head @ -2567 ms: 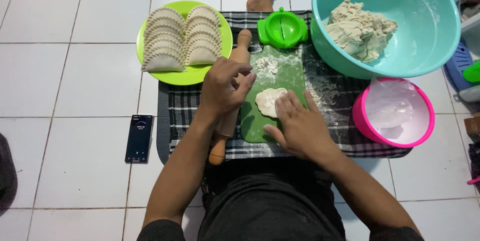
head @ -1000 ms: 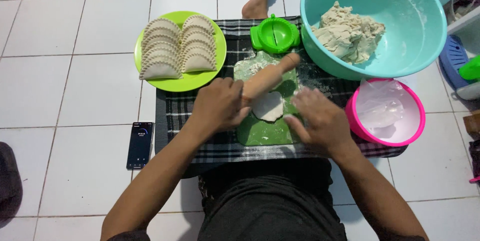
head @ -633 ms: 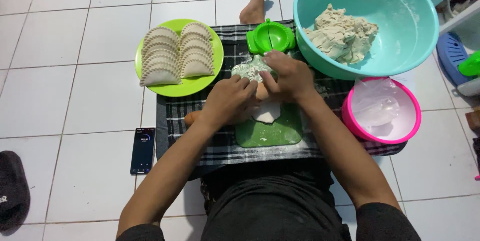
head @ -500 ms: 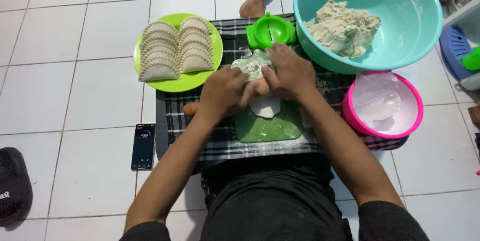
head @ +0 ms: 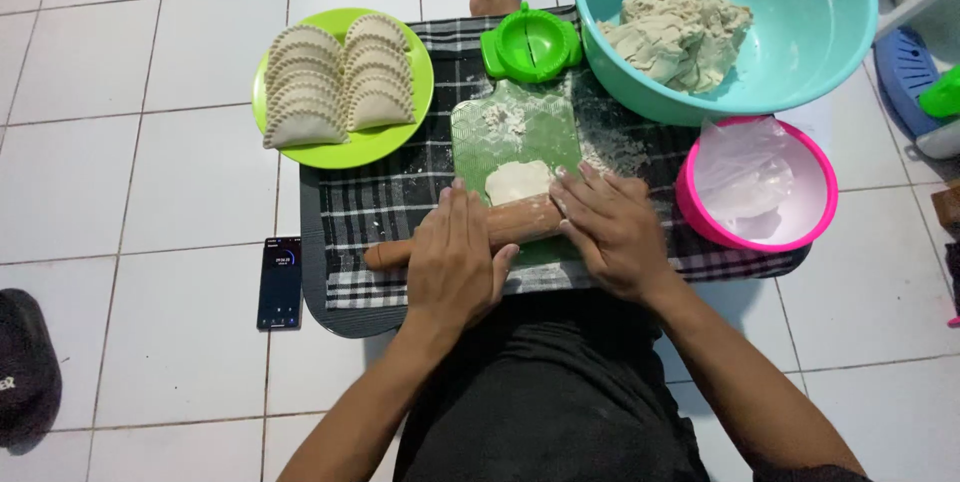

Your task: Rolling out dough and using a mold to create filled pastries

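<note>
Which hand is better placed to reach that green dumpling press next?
Probably the right hand: it rests on the rolling pin beside the dough round, nearer the green dumpling press. The left hand sits lower and farther left.

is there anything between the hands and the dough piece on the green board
Only the wooden rolling pin. Both the left hand and the right hand press flat on it, and it lies across the near edge of the dough piece on the green board. Nothing else visible stands in the way.
</note>
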